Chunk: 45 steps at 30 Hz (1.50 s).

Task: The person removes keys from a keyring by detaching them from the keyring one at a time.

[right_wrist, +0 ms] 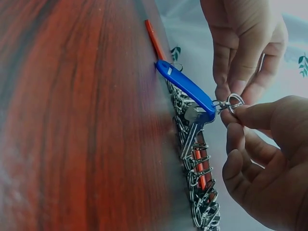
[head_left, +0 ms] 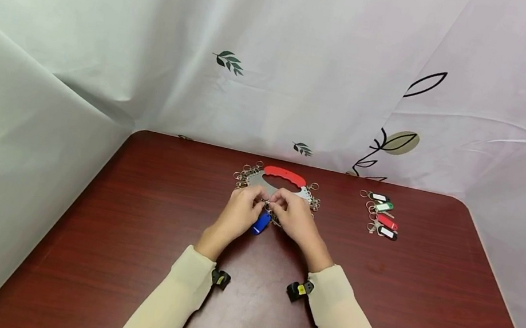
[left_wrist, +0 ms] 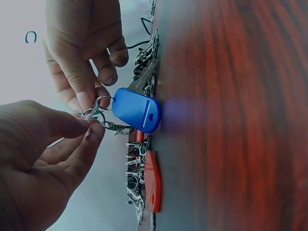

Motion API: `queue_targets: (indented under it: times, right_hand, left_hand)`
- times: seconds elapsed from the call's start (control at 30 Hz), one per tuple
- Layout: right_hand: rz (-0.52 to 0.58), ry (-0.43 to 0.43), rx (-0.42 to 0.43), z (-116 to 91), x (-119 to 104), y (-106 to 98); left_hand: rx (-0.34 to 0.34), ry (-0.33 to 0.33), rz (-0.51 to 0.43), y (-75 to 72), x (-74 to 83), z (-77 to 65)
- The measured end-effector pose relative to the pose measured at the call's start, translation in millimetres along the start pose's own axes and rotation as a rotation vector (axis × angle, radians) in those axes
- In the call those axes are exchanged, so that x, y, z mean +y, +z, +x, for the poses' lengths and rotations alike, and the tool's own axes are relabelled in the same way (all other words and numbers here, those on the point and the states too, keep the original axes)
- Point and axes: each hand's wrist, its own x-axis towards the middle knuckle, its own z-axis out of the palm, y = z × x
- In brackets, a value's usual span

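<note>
Thumb and fingertips of my left hand [head_left: 243,208] pinch a split ring [left_wrist: 91,113] from one side. My right hand [head_left: 293,215] pinches the same small metal cluster from the other side, fingertips almost meeting. A blue key tag [head_left: 260,223] hangs from the ring, with a silver key [right_wrist: 190,137] beside it. Just beyond my fingers lies a silver metal plate [head_left: 267,181] with a red grip [head_left: 284,174] and many rings and clips along its curved edge. My hands cover part of that edge in the head view.
At the right lie several keys with tags: a black tag [head_left: 380,197], a green tag [head_left: 384,207], a red tag [head_left: 387,222] and another black one. Near the plate's left side, a red tag [left_wrist: 153,185] shows in the left wrist view. White curtain [head_left: 310,67] surrounds the brown table [head_left: 126,234].
</note>
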Motion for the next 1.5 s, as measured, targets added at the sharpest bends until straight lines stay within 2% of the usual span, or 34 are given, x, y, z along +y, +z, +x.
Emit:
queue_targets:
  times: [0.2,0.7,0.97,1.2,1.5]
  right_hand:
    - [0.000,0.004,0.002,-0.4,0.8,0.7]
    - [-0.003,0.017,0.025,0.0,-0.5,0.7]
    - [0.024,0.034,0.071,-0.2,-1.0,0.6]
    - [0.027,0.066,0.071,-1.2,-1.7,2.5]
    - [-0.144,-0.044,-0.018,-0.9,-0.4,0.5]
  left_hand:
    - [0.010,0.033,0.039,0.1,-1.4,-0.8]
    - [-0.026,-0.054,0.045,-1.4,-2.3,-0.1]
    - [-0.045,-0.059,0.047,-3.0,-0.1,-0.7]
    - [-0.062,-0.049,0.069,-3.2,-0.5,-1.7]
    - [-0.059,-0.056,0.058,-3.2,1.0,-1.7]
